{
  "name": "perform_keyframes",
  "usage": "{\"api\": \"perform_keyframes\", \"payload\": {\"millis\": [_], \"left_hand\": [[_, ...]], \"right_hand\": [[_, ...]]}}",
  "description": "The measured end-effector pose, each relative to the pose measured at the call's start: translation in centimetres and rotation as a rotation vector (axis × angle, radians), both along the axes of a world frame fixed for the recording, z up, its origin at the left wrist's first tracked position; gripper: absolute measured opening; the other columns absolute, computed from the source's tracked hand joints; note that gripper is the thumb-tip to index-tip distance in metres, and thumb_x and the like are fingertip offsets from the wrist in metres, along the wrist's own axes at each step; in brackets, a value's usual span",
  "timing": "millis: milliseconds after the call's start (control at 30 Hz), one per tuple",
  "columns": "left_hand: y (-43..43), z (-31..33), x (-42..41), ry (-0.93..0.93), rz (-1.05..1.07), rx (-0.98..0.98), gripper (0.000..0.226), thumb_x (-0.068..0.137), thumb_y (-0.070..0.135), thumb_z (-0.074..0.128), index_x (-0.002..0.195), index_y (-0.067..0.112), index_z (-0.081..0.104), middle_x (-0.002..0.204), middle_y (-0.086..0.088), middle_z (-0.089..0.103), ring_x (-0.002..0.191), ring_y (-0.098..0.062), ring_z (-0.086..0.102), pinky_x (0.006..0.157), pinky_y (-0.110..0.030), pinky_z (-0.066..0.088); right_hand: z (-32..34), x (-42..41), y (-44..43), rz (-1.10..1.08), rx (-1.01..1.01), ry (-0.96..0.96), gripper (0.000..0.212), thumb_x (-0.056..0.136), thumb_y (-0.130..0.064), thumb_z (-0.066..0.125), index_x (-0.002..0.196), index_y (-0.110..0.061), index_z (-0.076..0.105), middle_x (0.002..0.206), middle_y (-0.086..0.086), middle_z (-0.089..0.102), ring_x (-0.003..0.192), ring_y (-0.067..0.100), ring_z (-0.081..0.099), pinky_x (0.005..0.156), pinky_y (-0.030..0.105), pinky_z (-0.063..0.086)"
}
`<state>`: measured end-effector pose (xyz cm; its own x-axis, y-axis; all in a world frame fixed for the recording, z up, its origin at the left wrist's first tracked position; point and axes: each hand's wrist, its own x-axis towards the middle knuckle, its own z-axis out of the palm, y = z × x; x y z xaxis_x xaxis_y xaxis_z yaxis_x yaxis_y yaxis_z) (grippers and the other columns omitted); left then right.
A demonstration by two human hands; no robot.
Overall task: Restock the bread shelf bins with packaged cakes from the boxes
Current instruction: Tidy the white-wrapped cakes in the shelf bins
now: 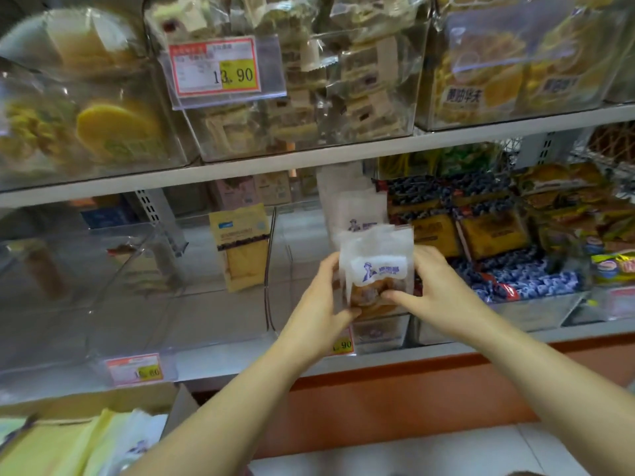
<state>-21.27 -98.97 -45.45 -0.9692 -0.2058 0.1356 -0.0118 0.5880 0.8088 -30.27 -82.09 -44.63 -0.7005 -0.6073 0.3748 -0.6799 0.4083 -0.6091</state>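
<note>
**Cake packet held in both hands over a lower shelf bin**

Hands meet at the middle of the lower shelf. The left hand (323, 293) and the right hand (436, 286) each keep a closed grip on one side of a white cake packet (376, 266). They hold it upright just above a narrow clear bin (381, 331). More white packets (357, 207) stand just behind it, farther in.

The wrapper looks thin and slick, so a slack grip could let the packet slip and land flat, or tip off the near edge of the shelf. A tight squeeze could crush the soft cake inside. Pushing it in hard could topple the white packets behind. It could also nudge the loosely heaped blueberry-print packets (515, 280) to the right. The wide bin (137, 269) to the left holds a yellow packet (240, 245), so drifting that way would mix the stock.

The hands and packet hide the floor of the narrow bin, so how full it is cannot be told. A price tag (343, 345) below is partly covered by the left wrist. The print on the packet is too blurred to read. The box (86, 441) at near left is cut off by the frame edge, and its contents cannot be counted.
</note>
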Motion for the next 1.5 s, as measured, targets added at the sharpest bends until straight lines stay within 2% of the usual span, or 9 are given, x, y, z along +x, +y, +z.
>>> {"api": "perform_keyframes", "payload": {"millis": [133, 233, 300, 400, 467, 767, 900, 1133, 1500], "left_hand": [[0.7, 0.2, -1.3, -0.117, 0.008, -0.106, 0.091, 0.087, 0.01, 0.066, 0.15, 0.033, 0.004, 0.139, 0.003, 0.052, 0.119, -0.013, 0.055, 0.087, -0.024, 0.045], [0.5, 0.4, -1.6, -0.204, 0.007, -0.11, 0.098, 0.089, 0.015, 0.065, 0.151, 0.035, -0.008, 0.137, -0.002, 0.054, 0.114, -0.018, 0.06, 0.084, -0.025, 0.046], [0.3, 0.5, -1.8, -0.24, 0.006, -0.143, 0.092, 0.09, 0.017, 0.064, 0.152, 0.031, -0.002, 0.137, -0.004, 0.055, 0.117, -0.02, 0.058, 0.089, -0.027, 0.045], [0.3, 0.2, -2.4, -0.272, 0.016, -0.207, 0.083, 0.09, 0.019, 0.063, 0.152, 0.025, 0.008, 0.137, -0.008, 0.054, 0.121, -0.025, 0.055, 0.091, -0.029, 0.042], [0.2, -0.1, -3.0, -0.273, 0.028, -0.207, 0.081, 0.09, 0.022, 0.064, 0.151, 0.024, 0.012, 0.138, -0.008, 0.053, 0.123, -0.026, 0.054, 0.097, -0.034, 0.044], [-0.2, 0.3, -2.7, -0.31, 0.014, -0.228, 0.078, 0.091, 0.027, 0.064, 0.151, 0.023, 0.015, 0.142, -0.01, 0.049, 0.125, -0.026, 0.051, 0.101, -0.036, 0.042], [-0.8, 1.5, 0.7, -0.214, 0.066, -0.308, 0.074, 0.092, 0.033, 0.061, 0.151, 0.027, 0.017, 0.142, -0.006, 0.049, 0.122, -0.024, 0.054, 0.099, -0.035, 0.045], [-4.5, 3.7, 11.3, -0.041, 0.227, -0.501, 0.034, 0.095, 0.032, 0.053, 0.128, 0.039, 0.052, 0.112, 0.019, 0.062, 0.098, -0.003, 0.059, 0.088, -0.034, 0.051], [-15.2, 4.2, 31.5, -0.11, 0.581, -0.522, 0.027, 0.092, 0.022, 0.058, 0.119, 0.024, 0.063, 0.105, 0.008, 0.069, 0.093, -0.013, 0.065, 0.085, -0.032, 0.05]], "right_hand": [[-0.6, -0.6, -0.5, -0.132, 0.066, 0.003, 0.061, 0.079, -0.031, 0.074, 0.133, -0.029, 0.045, 0.133, -0.007, 0.049, 0.128, 0.02, 0.034, 0.102, 0.036, 0.032], [0.0, -0.2, -0.6, -0.135, -0.082, -0.079, 0.088, 0.079, -0.026, 0.076, 0.146, -0.035, 0.019, 0.142, -0.016, 0.033, 0.135, 0.008, 0.025, 0.108, 0.031, 0.028], [0.2, 0.6, -0.5, -0.133, -0.16, 0.105, 0.097, 0.082, -0.021, 0.073, 0.149, -0.038, 0.005, 0.15, -0.014, 0.019, 0.138, 0.007, 0.02, 0.112, 0.032, 0.024], [-0.6, 0.4, -0.9, -0.134, 0.012, 0.552, 0.081, 0.075, -0.008, 0.077, 0.144, -0.023, 0.036, 0.151, 0.018, 0.029, 0.13, 0.035, 0.039, 0.105, 0.053, 0.037], [-1.2, -0.5, -1.3, -0.175, 0.141, 0.61, 0.072, 0.067, -0.007, 0.083, 0.132, -0.016, 0.053, 0.139, 0.023, 0.046, 0.118, 0.041, 0.051, 0.096, 0.058, 0.043], [-0.8, -0.1, -2.0, -0.235, 0.199, 0.495, 0.072, 0.063, -0.011, 0.086, 0.129, -0.016, 0.058, 0.132, 0.023, 0.053, 0.111, 0.045, 0.055, 0.09, 0.059, 0.044], [0.6, 2.3, -1.3, -0.241, 0.13, 0.538, 0.054, 0.074, -0.013, 0.079, 0.124, -0.017, 0.061, 0.136, 0.019, 0.051, 0.126, 0.04, 0.046, 0.105, 0.059, 0.031], [3.0, 9.4, -5.0, -0.037, 0.083, 0.439, 0.026, 0.081, -0.015, 0.071, 0.106, -0.021, 0.07, 0.096, -0.004, 0.071, 0.089, 0.019, 0.065, 0.078, 0.035, 0.053], [3.3, 22.9, -17.5, 0.294, 0.281, 0.274, 0.024, 0.091, -0.032, 0.053, 0.115, -0.033, 0.061, 0.111, -0.015, 0.066, 0.11, 0.011, 0.057, 0.081, 0.029, 0.045]]}}
